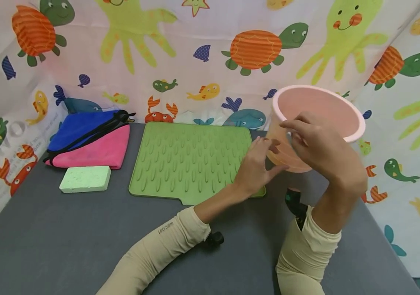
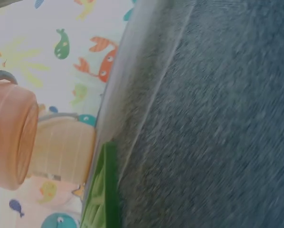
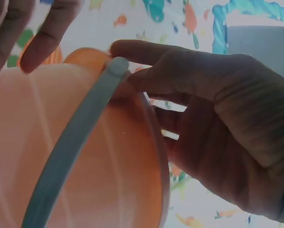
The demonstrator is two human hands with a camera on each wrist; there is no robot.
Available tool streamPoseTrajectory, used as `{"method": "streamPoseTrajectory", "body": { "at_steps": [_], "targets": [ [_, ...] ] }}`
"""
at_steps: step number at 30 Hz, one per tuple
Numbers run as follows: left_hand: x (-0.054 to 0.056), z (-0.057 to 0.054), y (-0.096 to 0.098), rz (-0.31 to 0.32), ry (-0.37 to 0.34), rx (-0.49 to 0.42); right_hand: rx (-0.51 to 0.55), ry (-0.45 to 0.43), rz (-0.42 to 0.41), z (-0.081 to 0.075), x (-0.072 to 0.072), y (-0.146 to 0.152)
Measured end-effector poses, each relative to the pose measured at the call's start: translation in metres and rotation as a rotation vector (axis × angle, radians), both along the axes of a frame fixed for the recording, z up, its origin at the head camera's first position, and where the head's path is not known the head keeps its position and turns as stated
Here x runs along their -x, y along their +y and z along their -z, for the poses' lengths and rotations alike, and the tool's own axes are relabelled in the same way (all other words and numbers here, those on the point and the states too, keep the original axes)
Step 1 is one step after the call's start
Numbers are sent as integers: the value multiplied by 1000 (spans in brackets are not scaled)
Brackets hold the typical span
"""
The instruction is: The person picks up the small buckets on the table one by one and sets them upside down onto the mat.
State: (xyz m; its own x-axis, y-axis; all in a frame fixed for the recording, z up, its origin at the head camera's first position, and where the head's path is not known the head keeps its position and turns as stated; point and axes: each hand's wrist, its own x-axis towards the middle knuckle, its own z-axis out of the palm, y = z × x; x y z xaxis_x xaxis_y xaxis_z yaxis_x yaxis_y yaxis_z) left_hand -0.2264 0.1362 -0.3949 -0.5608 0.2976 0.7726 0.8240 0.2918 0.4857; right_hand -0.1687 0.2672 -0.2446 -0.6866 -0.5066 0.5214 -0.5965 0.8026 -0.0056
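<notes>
A pink bucket (image 1: 320,100) with a thick rim is tilted at the right of the table. My right hand (image 1: 318,143) is at its near side, thumb and forefinger pinching by the end of the grey handle (image 3: 71,147), close to the rim. My left hand (image 1: 256,164) is beside the bucket's lower left side, thumb and fingers spread apart; in the right wrist view its straight fingers (image 3: 49,35) appear above the bucket wall. In the left wrist view, the pink bucket (image 2: 9,135) overlaps a peach bucket (image 2: 63,149) with a grey handle, standing beyond it.
A green ridged mat (image 1: 191,159) lies mid-table. At left are a folded blue and pink cloth bag (image 1: 92,141) with black cords and a pale green sponge (image 1: 85,179). A printed sea-animal curtain (image 1: 202,73) borders the grey table (image 1: 66,237).
</notes>
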Motion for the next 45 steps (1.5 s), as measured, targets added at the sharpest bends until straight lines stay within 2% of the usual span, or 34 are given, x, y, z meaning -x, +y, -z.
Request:
{"method": "streamPoseTrajectory", "body": {
  "at_steps": [4, 8, 11, 13, 16, 19, 20, 22, 26, 28, 30, 32, 33, 36, 38, 39, 40, 41, 45],
  "targets": [
    [7, 0, -15, -27, -69, -98, 24, 57, -98, 2, 4, -18],
    [16, -13, -34, -46, -216, -116, 8, 104, -161, 2, 10, -30],
    [24, -28, -53, -14, -343, -63, -35, 168, -184, 2, 19, -40],
    [31, -35, -69, 42, -400, -59, -38, 211, -198, 4, 24, -49],
    [43, -43, -95, 167, -403, -141, -4, 250, -230, 9, 32, -65],
    [51, -43, -120, 198, -336, -208, 42, 267, -264, 16, 38, -82],
    [52, -42, -127, 176, -313, -213, 55, 272, -269, 18, 39, -86],
    [53, -42, -140, 91, -275, -204, 90, 292, -279, 21, 42, -93],
    [56, -50, -163, -64, -230, -205, 273, 302, -327, 23, 52, -100],
    [57, -57, -176, -99, -208, -231, 407, 311, -350, 24, 59, -103],
    [57, -61, -189, -119, -225, -272, 532, 320, -330, 27, 67, -106],
    [58, -64, -199, -87, -274, -342, 636, 295, -233, 32, 73, -106],
    [59, -65, -203, -57, -303, -377, 693, 234, -157, 35, 76, -106],
    [65, -60, -209, -10, -402, -398, 788, -84, -20, 48, 89, -107],
    [71, -54, -212, -11, -438, -340, 809, -270, 48, 57, 97, -109],
    [73, -50, -212, -16, -443, -303, 816, -335, 57, 60, 99, -110],
    [75, -48, -212, -19, -441, -270, 823, -355, 34, 62, 101, -111],
    [76, -46, -213, -21, -431, -242, 827, -334, 30, 63, 101, -111],
    [78, -48, -217, 65, -416, -230, 877, -157, -30, 60, 96, -114]
  ]
}}
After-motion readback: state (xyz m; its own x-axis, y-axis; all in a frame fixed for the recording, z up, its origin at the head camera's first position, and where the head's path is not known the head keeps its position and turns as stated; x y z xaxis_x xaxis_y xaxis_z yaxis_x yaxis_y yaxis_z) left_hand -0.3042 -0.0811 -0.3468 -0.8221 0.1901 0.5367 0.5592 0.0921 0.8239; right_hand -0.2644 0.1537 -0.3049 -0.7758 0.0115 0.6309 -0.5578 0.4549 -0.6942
